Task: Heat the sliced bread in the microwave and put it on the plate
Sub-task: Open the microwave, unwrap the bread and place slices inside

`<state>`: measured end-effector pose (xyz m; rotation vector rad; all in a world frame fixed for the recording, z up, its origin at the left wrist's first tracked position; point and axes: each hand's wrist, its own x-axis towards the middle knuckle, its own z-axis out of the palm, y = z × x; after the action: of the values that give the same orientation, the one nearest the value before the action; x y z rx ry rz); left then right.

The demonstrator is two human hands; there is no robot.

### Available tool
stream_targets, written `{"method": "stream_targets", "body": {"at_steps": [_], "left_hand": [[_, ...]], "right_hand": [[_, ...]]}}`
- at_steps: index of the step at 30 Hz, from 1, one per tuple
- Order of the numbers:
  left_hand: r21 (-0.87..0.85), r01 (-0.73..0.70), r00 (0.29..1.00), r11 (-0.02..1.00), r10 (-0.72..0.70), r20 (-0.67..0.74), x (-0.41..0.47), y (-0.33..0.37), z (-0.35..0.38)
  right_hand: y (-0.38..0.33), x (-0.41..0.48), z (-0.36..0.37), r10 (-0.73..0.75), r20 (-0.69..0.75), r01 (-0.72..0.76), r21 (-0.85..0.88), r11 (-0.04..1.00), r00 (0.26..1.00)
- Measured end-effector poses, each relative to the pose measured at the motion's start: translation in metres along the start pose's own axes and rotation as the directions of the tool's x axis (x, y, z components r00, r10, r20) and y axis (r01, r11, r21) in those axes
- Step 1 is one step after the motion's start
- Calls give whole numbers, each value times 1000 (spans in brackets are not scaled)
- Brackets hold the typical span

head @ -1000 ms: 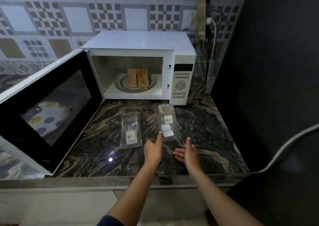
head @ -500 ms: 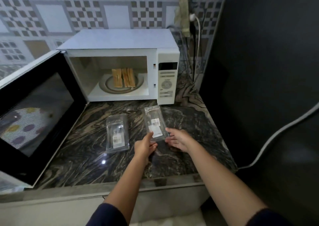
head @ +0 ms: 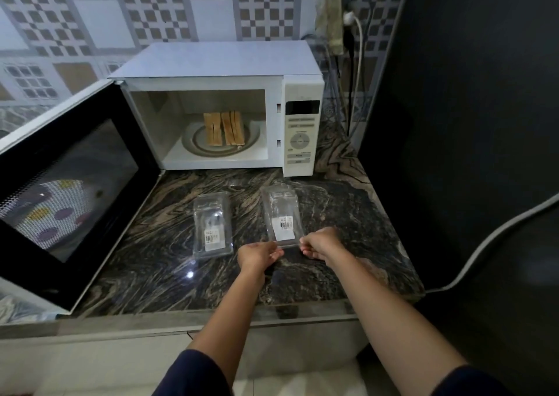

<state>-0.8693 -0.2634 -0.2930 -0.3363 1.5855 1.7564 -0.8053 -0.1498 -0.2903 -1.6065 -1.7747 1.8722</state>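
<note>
Sliced bread lies on the round turntable inside the white microwave, whose door hangs wide open to the left. On the dark marble counter in front lie two clear plastic packages. My left hand and my right hand each pinch a near corner of the right package. The left package lies flat, untouched. No plate other than the turntable is in view.
A tiled wall stands behind the microwave, with cables and a plug at its right. A dark panel rises along the counter's right side, crossed by a grey cable. The counter's front edge runs below my forearms.
Both hands moved forward from resting open near the counter and took hold of the near end of the right package. The view shifted slightly.
</note>
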Motion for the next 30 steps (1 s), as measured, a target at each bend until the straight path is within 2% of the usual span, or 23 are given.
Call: {"method": "stream_targets", "body": {"at_steps": [4,5,7,9,11,13,14,16,18,24,27,30], "left_hand": [[205,-81,997,975,78,18,1,-7,-6],[304,-129,991,944,129,21,-1,-5,-8],[503,-277,950,818,313,15,-11,1,-15],[535,-472,833,701,552,11,-25,10,-25],[481,-625,693,615,721,-20,-35,19,-39],[454,-700,585,552,807,-79,-34,29,-55],[455,-706,559,543,821,-113,-30,33,-63],[481,-659,575,579,800,-175,-18,39,-81],[535,-573,634,621,749,-191,-3,41,-97],[644,-383,838,662,542,-60,43,41,-118],[710,-364,853,602,522,-6,63,37,-121],[777,-369,834,509,550,35,61,37,-117]], "right_hand": [[4,-3,-1,-145,-47,132,-203,970,988],[4,-4,-2,-208,-56,183,-295,938,976],[2,-6,-5,-332,-51,270,-470,840,942],[0,-8,-7,-414,-53,316,-562,765,909],[-2,-6,-5,-473,-64,360,-561,745,879],[-5,-6,-1,-494,-23,408,-530,743,869],[-7,-7,3,-488,7,424,-507,750,873],[-8,-6,10,-456,48,427,-453,783,889],[-9,-5,17,-429,72,419,-410,810,900],[-4,9,27,-375,87,383,-310,870,923],[-1,13,29,-399,111,414,-282,866,910],[2,13,33,-445,52,442,-252,861,894]]}}
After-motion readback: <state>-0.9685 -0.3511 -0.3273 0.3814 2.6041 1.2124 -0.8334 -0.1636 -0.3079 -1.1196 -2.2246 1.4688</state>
